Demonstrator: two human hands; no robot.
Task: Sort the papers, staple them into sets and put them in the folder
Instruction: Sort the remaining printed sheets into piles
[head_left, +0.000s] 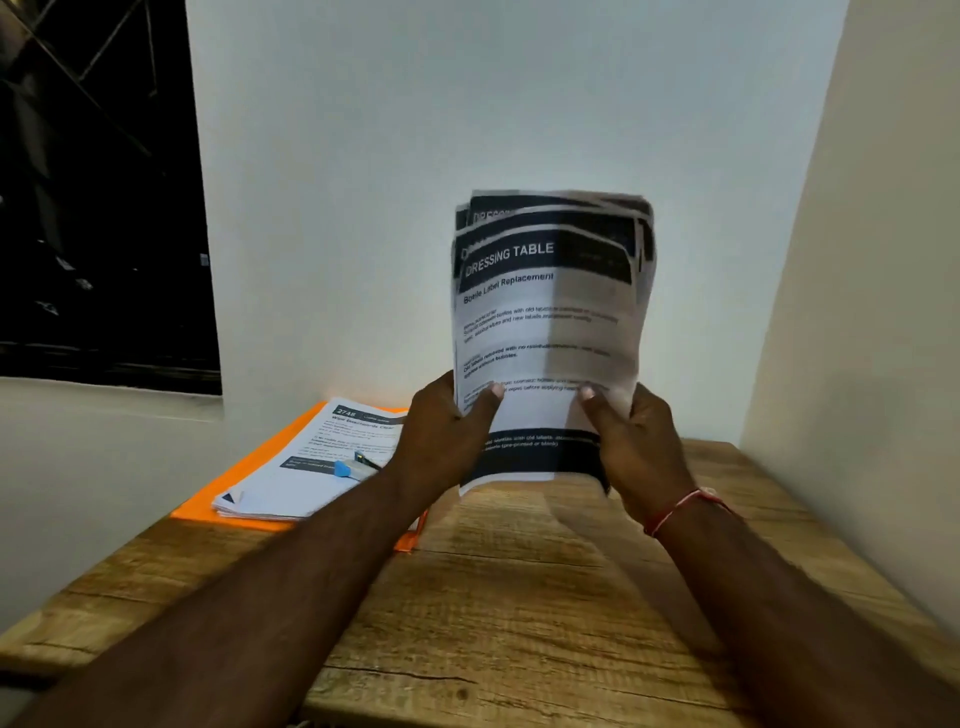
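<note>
I hold a bundle of printed sheets upright above the wooden table; the front page is headed "DRESSING TABLE". My left hand grips its lower left edge, thumb on the front. My right hand grips the lower right edge the same way. The sheets' tops are fanned and blurred. To the left, an orange folder lies flat with a second stack of papers on it. A blue and grey stapler rests on that stack.
White walls close in behind and on the right. A dark window sits at the upper left. The table's left edge runs diagonally beside the folder. A red thread bracelet circles my right wrist.
</note>
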